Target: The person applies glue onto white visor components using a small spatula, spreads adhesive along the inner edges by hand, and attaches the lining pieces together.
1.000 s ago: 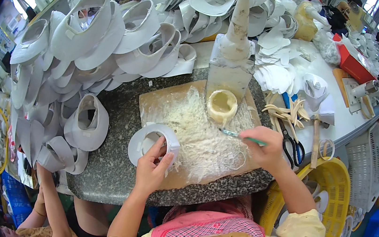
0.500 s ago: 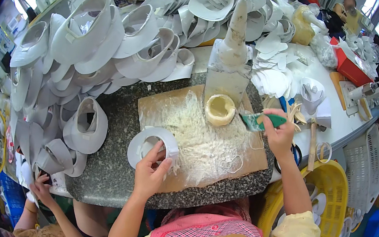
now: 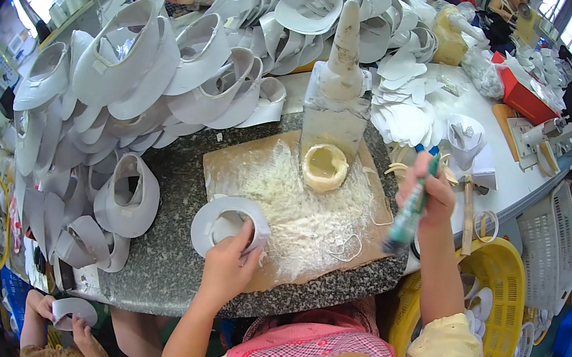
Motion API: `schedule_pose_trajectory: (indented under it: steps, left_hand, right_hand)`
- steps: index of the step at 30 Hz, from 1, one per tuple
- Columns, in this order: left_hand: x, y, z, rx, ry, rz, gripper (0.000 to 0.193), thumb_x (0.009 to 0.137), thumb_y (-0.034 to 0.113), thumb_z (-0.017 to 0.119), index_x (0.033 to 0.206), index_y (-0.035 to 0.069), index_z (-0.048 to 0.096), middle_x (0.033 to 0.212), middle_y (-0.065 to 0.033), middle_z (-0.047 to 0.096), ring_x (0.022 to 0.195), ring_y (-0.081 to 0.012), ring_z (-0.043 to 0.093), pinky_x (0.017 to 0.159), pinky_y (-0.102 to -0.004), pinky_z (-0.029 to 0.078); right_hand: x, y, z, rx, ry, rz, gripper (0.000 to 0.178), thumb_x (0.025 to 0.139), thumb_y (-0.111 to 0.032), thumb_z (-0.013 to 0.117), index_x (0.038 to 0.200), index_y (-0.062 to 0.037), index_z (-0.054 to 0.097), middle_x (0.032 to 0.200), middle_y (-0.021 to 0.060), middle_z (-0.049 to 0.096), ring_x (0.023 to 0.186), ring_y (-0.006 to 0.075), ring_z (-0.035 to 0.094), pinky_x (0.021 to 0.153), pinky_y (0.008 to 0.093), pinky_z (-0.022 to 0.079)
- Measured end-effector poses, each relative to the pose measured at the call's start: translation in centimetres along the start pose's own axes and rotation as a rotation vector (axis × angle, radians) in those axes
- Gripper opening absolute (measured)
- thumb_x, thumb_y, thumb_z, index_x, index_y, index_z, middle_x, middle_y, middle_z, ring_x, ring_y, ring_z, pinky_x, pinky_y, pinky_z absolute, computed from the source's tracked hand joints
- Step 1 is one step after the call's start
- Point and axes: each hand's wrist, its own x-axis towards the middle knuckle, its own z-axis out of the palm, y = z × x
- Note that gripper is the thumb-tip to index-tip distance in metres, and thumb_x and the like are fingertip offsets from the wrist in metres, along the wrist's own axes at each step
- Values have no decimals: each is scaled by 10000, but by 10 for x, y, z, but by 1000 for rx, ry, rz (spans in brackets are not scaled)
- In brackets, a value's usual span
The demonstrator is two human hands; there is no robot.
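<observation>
My left hand (image 3: 228, 266) grips a small white sun visor (image 3: 207, 223) by its right side, thumb on the band, over the left edge of the cardboard. In my right hand (image 3: 430, 190) is a green-handled brush (image 3: 407, 218); its dark tip hangs down toward me, smeared by motion, near the right edge of the slab. Between the hands and farther off stands a round glue pot (image 3: 322, 189), crusted pale, with yellowish liquid inside. It joins a whitish bottle-like container (image 3: 335, 124) with a tall spout. Dried white residue coats the cardboard sheet (image 3: 230, 164).
Piled white visors (image 3: 128, 195) crowd the left and back. A speckled stone slab (image 3: 154, 262) lies under the cardboard. At right are scissors, a wooden-handled hammer (image 3: 467, 219) and a yellow basket (image 3: 502, 305). Another person's hands (image 3: 42, 305) hold a white piece at lower left.
My right hand has lifted away from beside the pot, and the brush has swung from pointing left to pointing down toward me. My left hand still holds the visor. The other person's hands have shifted down.
</observation>
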Motion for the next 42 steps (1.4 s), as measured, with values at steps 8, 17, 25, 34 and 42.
schedule_pose_trajectory:
  steps: [8, 17, 25, 34, 42]
  left_hand:
    - [16, 5, -30, -467, -123, -286, 402, 773, 113, 490, 1141, -8, 385, 828, -102, 543, 738, -124, 507, 658, -232, 393]
    - [16, 23, -32, -1376, -247, -443, 1172, 386, 859, 124, 1275, 95, 116, 1246, -107, 289, 1127, -223, 304, 898, -369, 267]
    - [0, 17, -24, -1422, -285, -279, 1164, 436, 848, 132, 1264, 31, 102, 1267, -98, 255, 1142, -212, 289, 929, -368, 232]
    - [-10, 15, -34, -1278, -263, -108, 1225, 408, 845, 93, 1241, -52, 51, 1295, -137, 161, 1188, -234, 177, 953, -364, 153]
    - [-7, 20, -45, -1275, -97, -153, 1195, 429, 847, 84, 1253, -18, 66, 1288, -117, 197, 1177, -216, 221, 948, -372, 189]
  right_hand:
    - [8, 41, 35, -613, 189, -137, 99, 728, 2, 513, 827, 8, 519, 647, 63, 553, 478, 68, 483, 391, 166, 379]
    - [18, 85, 57, -1003, -165, -545, 74, 689, -13, 559, 746, -59, 563, 703, 94, 586, 557, 137, 549, 435, 215, 415]
    - [35, 59, 72, -799, -243, -446, 61, 663, -69, 607, 724, -65, 609, 677, 90, 596, 516, 129, 532, 430, 222, 403]
    - [36, 49, 76, -774, -515, -344, 69, 664, -78, 611, 723, -45, 603, 680, 112, 597, 520, 131, 543, 419, 211, 394]
    - [27, 75, 75, -799, -679, -356, 52, 681, -91, 588, 714, -101, 625, 691, 78, 602, 510, 137, 537, 434, 222, 407]
